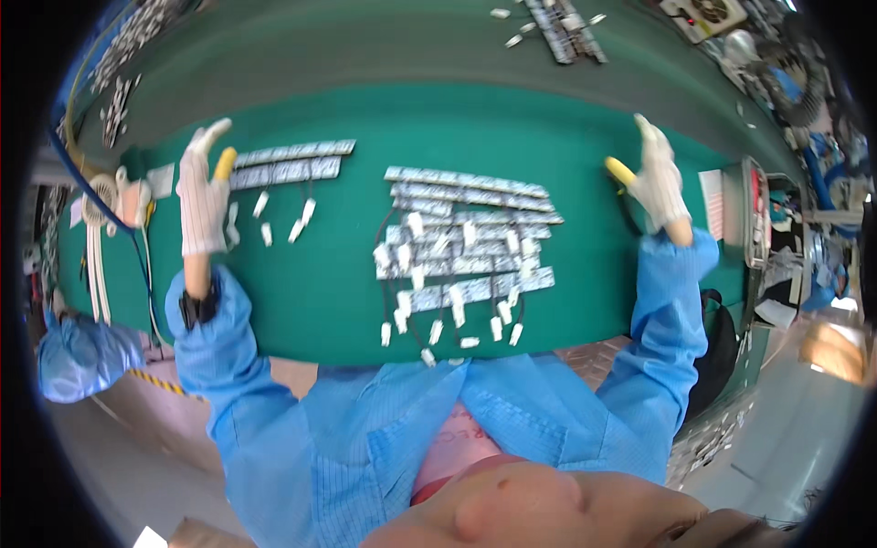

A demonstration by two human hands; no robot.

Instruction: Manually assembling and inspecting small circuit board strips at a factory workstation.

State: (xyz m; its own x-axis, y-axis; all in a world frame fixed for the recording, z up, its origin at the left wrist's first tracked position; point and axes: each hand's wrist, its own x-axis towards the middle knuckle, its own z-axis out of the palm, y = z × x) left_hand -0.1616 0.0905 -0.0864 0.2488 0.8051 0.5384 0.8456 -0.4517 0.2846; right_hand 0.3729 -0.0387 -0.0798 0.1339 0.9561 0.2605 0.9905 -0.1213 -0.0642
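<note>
My left hand (206, 196), in a white knit glove with a yellow cover on the thumb, is open beside the left ends of two light strips (290, 172). Thin dark wires with white plug connectors (309, 211) trail from these strips. On the right, my right hand (656, 183) wears a matching glove and thumb cover. Its fingers are stretched up and the thumb stands apart, with nothing seen between them. A thin dark object (628, 214) lies by its palm, too blurred to name. Between my hands, several similar strips (480, 290) lie in a loose stack, their connectors hanging toward me.
A green mat (347, 301) covers the bench. More strips (568, 32) lie at the far edge. A small white fan (99, 201) stands at left, near another person's blue sleeve (87, 356). At right are a paper (712, 205) and a metal-edged tray (756, 215).
</note>
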